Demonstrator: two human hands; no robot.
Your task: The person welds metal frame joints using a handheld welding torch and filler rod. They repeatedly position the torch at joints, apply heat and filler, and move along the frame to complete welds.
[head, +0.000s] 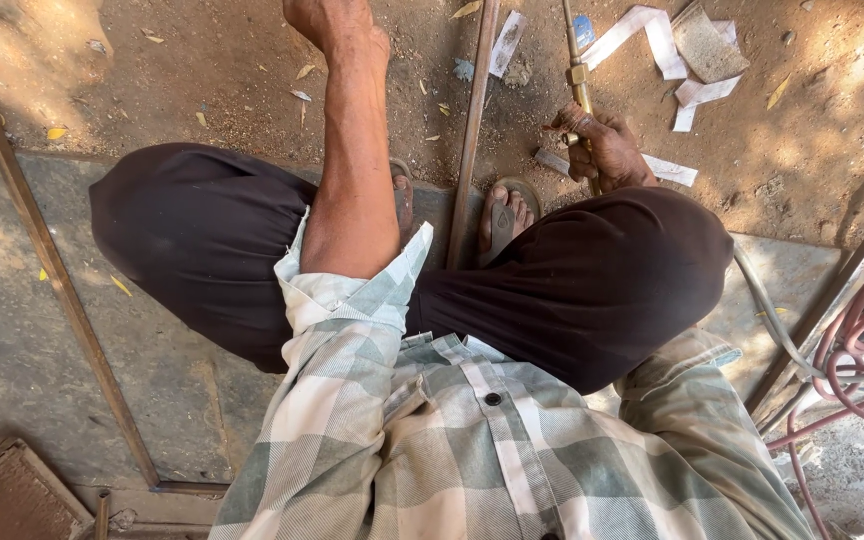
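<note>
I squat in dark trousers and a checked shirt. My right hand is closed around a thin brass torch tube that points away from me over the dirt ground. My left arm stretches straight ahead; my left hand reaches the top edge of the view, its fingers cut off, so what it holds is hidden. A long rusty metal rod lies on the ground between my sandalled feet, just left of the torch.
Red hoses coil at the right, beside a grey hose. A thin metal frame bar crosses the stone slab at the left. White paper strips lie ahead. A rusty grate sits at bottom left.
</note>
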